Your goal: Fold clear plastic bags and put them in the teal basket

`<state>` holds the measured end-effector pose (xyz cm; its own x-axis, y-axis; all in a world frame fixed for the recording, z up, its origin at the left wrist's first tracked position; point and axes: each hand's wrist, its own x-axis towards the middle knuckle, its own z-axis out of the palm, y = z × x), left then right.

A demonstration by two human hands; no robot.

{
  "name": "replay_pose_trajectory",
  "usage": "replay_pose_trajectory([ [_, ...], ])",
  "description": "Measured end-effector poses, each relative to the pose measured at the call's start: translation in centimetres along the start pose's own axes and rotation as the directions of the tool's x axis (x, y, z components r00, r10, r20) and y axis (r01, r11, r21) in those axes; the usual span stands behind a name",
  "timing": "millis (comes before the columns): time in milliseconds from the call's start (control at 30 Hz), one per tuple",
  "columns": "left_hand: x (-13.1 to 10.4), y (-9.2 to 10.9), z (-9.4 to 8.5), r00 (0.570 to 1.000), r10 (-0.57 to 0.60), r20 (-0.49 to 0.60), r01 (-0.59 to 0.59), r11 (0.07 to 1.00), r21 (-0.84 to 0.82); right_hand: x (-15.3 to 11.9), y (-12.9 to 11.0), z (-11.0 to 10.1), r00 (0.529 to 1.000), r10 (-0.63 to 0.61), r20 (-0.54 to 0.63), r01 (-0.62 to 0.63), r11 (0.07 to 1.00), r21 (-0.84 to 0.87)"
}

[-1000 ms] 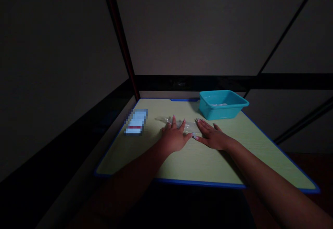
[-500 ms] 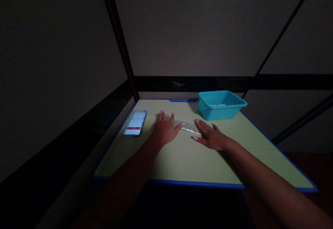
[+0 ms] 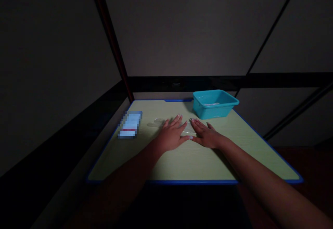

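A thin clear plastic piece (image 3: pixel 154 123), maybe a bag or a disposable glove, lies flat on the table (image 3: pixel 187 163). My left hand (image 3: pixel 171 134) rests palm down across its middle with the fingers spread. Over its right end lies my right hand (image 3: pixel 206 135), also flat and open. The thumbs of both hands meet or nearly meet near the front edge of the plastic. Between the hands a strip of the plastic shows, and its left end sticks out past my left fingers. The rest is hidden under my hands.
A turquoise plastic basin (image 3: pixel 215 109) stands at the back right, with something whitish inside. On the left lies a phone (image 3: pixel 130 125) with a lit, blurred screen. Blue edging (image 3: pixel 187 182) borders the table. Dark panelled walls rise behind and to the left.
My left hand has slid right across the plastic toward my right hand, uncovering the plastic's left end. My right hand stays flat on the right end. The view has shifted slightly.
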<state>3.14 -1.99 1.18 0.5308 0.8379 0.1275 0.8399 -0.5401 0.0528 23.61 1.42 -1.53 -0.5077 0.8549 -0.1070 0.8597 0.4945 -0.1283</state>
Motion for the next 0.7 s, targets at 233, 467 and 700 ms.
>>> replay_pose_trajectory([
  [233, 1.7, 1.4, 1.5, 0.998, 0.055, 0.011, -0.055, 0.998, -0.03, -0.2, -0.2, -0.3, 1.0, -0.005, 0.03, 0.006, 0.999, -0.035],
  [467, 2.6, 1.6, 2.1, 0.999, 0.041, 0.031, -0.04, 0.999, -0.014, -0.1, -0.4, -0.5, 1.0, 0.002, 0.029, -0.001, 0.999, -0.046],
  [700, 2.7, 1.9, 2.6, 0.993, 0.062, 0.1, -0.059, 0.998, -0.035, -0.1, -0.3, -0.4, 0.999, -0.003, 0.04, 0.006, 0.998, -0.06],
])
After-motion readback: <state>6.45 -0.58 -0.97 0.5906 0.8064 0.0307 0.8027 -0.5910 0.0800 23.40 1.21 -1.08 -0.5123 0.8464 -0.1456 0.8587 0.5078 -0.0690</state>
